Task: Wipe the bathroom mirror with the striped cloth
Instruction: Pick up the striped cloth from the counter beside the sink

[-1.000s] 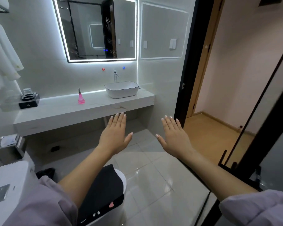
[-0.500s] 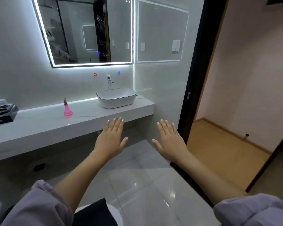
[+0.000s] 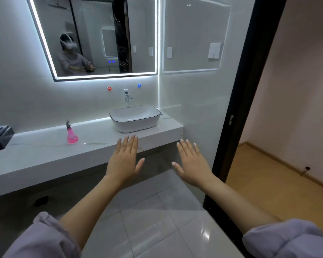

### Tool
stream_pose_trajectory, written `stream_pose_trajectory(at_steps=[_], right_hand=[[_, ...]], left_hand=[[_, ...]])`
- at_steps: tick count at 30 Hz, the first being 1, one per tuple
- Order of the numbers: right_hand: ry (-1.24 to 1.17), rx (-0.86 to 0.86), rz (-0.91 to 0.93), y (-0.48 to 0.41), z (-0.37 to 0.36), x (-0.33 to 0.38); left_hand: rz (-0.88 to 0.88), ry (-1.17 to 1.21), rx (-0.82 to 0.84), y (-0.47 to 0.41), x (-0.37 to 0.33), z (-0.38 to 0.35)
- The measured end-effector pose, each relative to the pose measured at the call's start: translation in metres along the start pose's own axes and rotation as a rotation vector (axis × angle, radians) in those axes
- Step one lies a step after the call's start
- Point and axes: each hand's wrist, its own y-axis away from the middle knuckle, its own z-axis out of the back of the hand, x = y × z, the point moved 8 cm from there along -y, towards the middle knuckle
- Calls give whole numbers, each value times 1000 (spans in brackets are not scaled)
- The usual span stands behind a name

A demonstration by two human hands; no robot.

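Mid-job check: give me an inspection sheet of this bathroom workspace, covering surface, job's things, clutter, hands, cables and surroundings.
Surface: white stone counter bearing a basin with a faucet behind it.
Job's things: lit mirror on the wall above the counter; striped cloth not seen.
Clutter: pink spray bottle upright, left of the basin; black tray at the counter's left end.
Hands: left hand and right hand flat, open, holding nothing.
Cables: nothing seen.
Surroundings: tiled floor; dark door frame on the right.
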Motion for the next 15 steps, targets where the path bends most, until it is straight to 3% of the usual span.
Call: stream_pose_trajectory(at_steps=[15], right_hand=[[-97, 46, 164, -186, -46, -136]], left_hand=[[213, 32, -84, -189, -22, -53]])
